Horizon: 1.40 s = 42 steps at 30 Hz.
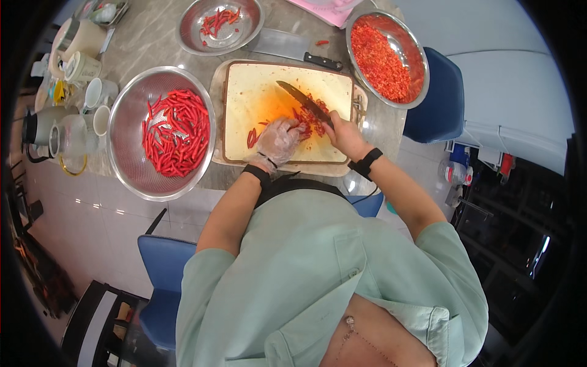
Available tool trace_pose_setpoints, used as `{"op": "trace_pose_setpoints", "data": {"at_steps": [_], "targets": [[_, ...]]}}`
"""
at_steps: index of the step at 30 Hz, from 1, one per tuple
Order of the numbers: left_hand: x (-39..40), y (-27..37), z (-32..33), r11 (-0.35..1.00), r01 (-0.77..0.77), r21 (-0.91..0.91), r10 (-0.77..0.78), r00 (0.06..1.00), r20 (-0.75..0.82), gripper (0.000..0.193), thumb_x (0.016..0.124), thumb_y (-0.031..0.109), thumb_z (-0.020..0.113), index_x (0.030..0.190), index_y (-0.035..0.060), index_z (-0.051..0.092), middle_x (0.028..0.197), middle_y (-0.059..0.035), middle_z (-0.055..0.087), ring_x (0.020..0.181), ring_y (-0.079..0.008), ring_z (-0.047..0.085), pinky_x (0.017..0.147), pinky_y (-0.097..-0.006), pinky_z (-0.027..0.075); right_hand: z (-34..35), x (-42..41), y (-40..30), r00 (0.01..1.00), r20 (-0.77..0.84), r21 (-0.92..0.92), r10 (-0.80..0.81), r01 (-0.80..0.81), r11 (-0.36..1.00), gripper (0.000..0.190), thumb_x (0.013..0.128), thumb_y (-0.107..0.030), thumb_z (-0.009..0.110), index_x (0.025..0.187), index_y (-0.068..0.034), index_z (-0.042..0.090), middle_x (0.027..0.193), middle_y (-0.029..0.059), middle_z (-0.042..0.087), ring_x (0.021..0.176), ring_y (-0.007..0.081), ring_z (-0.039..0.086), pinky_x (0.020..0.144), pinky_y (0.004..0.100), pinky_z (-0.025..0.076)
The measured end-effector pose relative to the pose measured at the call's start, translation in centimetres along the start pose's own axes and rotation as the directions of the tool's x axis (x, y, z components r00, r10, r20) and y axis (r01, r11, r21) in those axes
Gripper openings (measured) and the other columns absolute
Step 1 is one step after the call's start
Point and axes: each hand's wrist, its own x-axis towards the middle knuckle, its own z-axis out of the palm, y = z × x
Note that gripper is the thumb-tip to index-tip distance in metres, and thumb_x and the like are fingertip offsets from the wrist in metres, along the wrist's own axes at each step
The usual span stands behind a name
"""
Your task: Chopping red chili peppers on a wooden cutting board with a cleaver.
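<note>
My right hand [345, 136] grips a dark-bladed kitchen knife [300, 97], its tip pointing to the far left over the cutting board [247, 98]. My left hand [280, 138], in a clear plastic glove, presses down on red chili peppers [306, 133] beside the blade; its fingertips are curled over them. Chopped chili pieces [316, 104] lie around the knife, and an orange stain spreads over the board's middle. A few whole chilies [251, 137] rest on the board left of my gloved hand. The knife's handle is hidden in my right hand.
A colander of whole red chilies [115, 133] stands left of the board. Behind it is a steel bowl with a few chilies [188, 34]. A cleaver [282, 43] lies beyond the board. At right is a bowl of chopped chili [418, 87]. Cups [102, 120] and jugs crowd the left edge.
</note>
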Motion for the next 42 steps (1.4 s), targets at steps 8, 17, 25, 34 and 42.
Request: {"op": "trace_pose_setpoints", "data": {"at_steps": [8,17,25,34,42], "targets": [[-0.1,0.1,-0.3,1.000,-0.018,0.016,0.018,1.000,-0.015,0.022,0.066,0.005,0.068,0.087,0.0054,0.061,0.094,-0.0102,0.060,0.086,-0.0280,0.059,0.072,-0.0383,0.050,-2.1,0.6,-2.6,0.996,-0.006,0.116,0.085,-0.084,0.990,0.026,0.092,-0.019,0.053,0.106,-0.001,0.042,0.069,0.0262,0.058,0.066,0.0459,0.058,0.058,0.0508,0.045],[0.0,0.2,-0.2,1.000,-0.005,0.028,0.005,1.000,0.008,0.023,0.064,0.005,0.068,0.086,0.0062,0.062,0.094,-0.0101,0.059,0.085,-0.0282,0.059,0.072,-0.0382,0.050,0.7,-0.1,-3.0,0.987,-0.035,0.043,0.156,-0.154,0.987,0.028,0.091,-0.020,0.052,0.105,0.001,0.039,0.065,0.0259,0.059,0.061,0.0437,0.059,0.055,0.0505,0.047],[-0.4,-0.1,0.3,0.999,-0.044,0.009,0.044,0.998,-0.036,0.023,0.064,0.003,0.068,0.084,0.0061,0.060,0.093,-0.0087,0.060,0.084,-0.0280,0.060,0.071,-0.0373,0.051,-2.4,0.4,-2.3,1.000,-0.023,0.060,0.011,-0.010,0.998,0.027,0.092,-0.023,0.053,0.104,-0.002,0.041,0.065,0.0251,0.059,0.063,0.0440,0.059,0.057,0.0507,0.047],[0.0,0.2,-0.4,0.999,-0.016,-0.045,0.016,1.000,0.012,0.024,0.064,0.004,0.069,0.086,0.0059,0.060,0.092,-0.0089,0.060,0.084,-0.0281,0.060,0.072,-0.0375,0.051,-0.2,1.1,-3.5,0.995,0.028,0.098,0.101,-0.103,0.990,0.028,0.093,-0.022,0.050,0.105,0.001,0.040,0.064,0.0260,0.058,0.062,0.0449,0.059,0.056,0.0510,0.046],[-0.6,-0.2,0.2,1.000,-0.013,-0.013,0.013,1.000,-0.011,0.024,0.064,0.003,0.069,0.087,0.0058,0.061,0.091,-0.0089,0.060,0.085,-0.0266,0.060,0.072,-0.0373,0.051,0.6,1.0,-2.5,0.989,-0.126,0.196,0.078,-0.053,0.979,0.027,0.092,-0.021,0.053,0.104,-0.001,0.041,0.066,0.0252,0.059,0.063,0.0447,0.059,0.056,0.0505,0.047]]}}
